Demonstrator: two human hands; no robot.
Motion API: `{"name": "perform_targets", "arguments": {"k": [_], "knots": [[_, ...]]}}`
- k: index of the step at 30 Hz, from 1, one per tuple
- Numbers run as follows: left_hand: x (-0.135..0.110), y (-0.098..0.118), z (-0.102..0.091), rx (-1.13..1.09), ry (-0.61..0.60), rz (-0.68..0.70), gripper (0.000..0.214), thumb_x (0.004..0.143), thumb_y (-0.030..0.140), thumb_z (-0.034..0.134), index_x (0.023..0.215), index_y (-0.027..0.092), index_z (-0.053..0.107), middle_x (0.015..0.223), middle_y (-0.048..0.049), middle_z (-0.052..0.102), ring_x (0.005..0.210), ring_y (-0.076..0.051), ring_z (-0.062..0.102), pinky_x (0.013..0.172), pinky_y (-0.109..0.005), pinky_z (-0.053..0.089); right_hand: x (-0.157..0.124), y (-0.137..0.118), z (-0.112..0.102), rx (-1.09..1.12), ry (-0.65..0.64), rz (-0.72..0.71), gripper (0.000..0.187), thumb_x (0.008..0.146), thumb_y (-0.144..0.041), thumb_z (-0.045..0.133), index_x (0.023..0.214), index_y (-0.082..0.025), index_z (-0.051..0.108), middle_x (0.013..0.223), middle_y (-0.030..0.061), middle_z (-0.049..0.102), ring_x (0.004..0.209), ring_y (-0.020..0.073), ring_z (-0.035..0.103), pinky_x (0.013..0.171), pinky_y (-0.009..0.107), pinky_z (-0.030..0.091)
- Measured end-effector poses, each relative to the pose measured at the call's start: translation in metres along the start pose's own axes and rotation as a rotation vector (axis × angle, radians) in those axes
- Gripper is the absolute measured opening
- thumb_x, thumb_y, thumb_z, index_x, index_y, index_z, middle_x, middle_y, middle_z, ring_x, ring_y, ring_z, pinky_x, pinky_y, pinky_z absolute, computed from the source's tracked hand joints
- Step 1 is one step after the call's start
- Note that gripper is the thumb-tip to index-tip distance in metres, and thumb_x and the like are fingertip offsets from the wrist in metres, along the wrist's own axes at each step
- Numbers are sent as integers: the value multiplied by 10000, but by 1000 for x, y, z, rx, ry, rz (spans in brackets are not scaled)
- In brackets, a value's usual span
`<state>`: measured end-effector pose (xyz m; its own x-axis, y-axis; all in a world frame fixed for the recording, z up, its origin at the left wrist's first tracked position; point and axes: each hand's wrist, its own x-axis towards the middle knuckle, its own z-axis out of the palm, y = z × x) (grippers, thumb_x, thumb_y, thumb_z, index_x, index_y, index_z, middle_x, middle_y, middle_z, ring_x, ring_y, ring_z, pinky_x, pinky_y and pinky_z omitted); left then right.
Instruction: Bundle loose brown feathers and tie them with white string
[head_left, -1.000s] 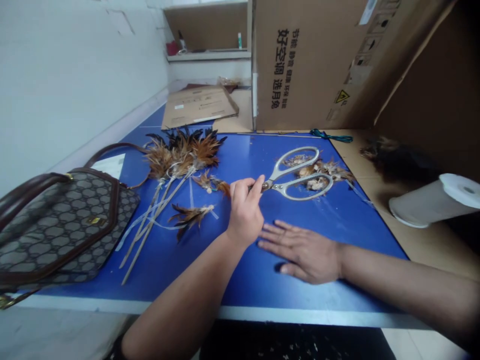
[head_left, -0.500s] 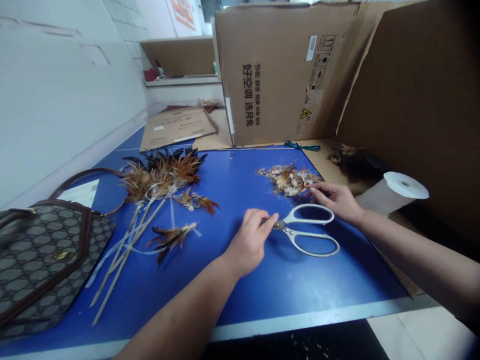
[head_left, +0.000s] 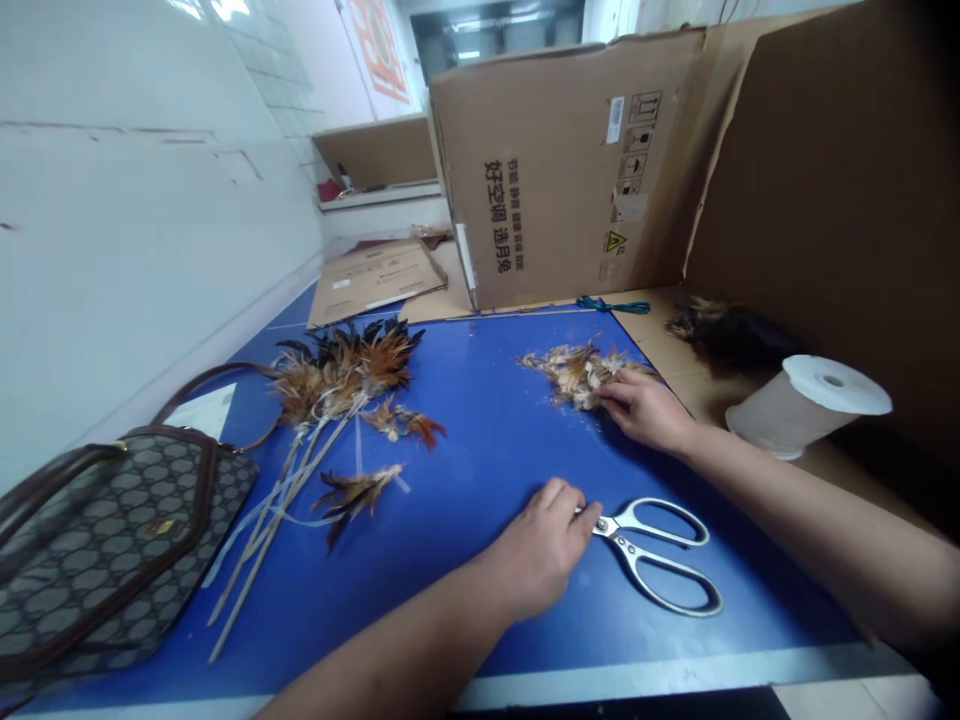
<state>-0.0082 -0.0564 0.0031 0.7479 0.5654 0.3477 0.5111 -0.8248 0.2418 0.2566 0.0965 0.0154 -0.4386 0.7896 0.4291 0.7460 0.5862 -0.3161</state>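
Note:
Near the front of the table, my left hand (head_left: 551,545) is closed round the blade end of a pair of scissors (head_left: 664,550). The two white loop handles point right, and the hand covers the blades. Farther back, my right hand (head_left: 645,408) reaches into a pile of feather scraps (head_left: 574,372) with its fingertips pinched together. What sits between those fingertips is hidden. To the left lies a bunch of brown and black feathers (head_left: 337,375) tied to thin sticks (head_left: 274,530). A small feather tuft (head_left: 409,422) and a loose feather bundle (head_left: 360,490) rest beside it.
A patterned handbag (head_left: 142,530) stands on the blue table (head_left: 465,450) at left. A white spool (head_left: 802,405) and dark feathers (head_left: 727,335) are at right. A large cardboard box (head_left: 562,180) walls the back, with a green cord (head_left: 613,305) before it.
My left hand has brought the scissors nearer the table's front edge and slightly right. My right hand has moved a little left, farther onto the feather scraps. The camera view has tilted up slightly.

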Motion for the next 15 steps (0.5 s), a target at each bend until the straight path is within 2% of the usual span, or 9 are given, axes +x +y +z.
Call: {"name": "perform_targets", "arguments": {"k": [5, 9, 15], "knots": [[11, 19, 10, 20, 8, 10, 433, 987, 73, 448, 1419, 70, 482, 1139, -148, 590, 1046, -263, 525, 911, -400, 543, 11, 3, 7, -59, 7, 32, 319, 957, -223, 543, 1141, -200, 802, 1062, 126, 716, 945, 253, 685, 884, 363, 552], [25, 33, 16, 0, -51, -72, 481, 937, 38, 463, 1415, 83, 483, 1147, -154, 572, 1049, -269, 511, 900, -401, 526, 23, 9, 5, -58, -8, 21, 314, 958, -211, 551, 1131, -213, 813, 1057, 107, 712, 930, 227, 684, 910, 329, 534], [55, 56, 25, 55, -121, -71, 422, 879, 160, 556, 1292, 72, 555, 1059, -156, 549, 975, -297, 480, 876, -461, 465, 33, 18, 4, -55, 18, 39, 279, 948, -203, 557, 1014, -228, 827, 1015, 88, 718, 898, 219, 673, 850, 319, 525]]}}
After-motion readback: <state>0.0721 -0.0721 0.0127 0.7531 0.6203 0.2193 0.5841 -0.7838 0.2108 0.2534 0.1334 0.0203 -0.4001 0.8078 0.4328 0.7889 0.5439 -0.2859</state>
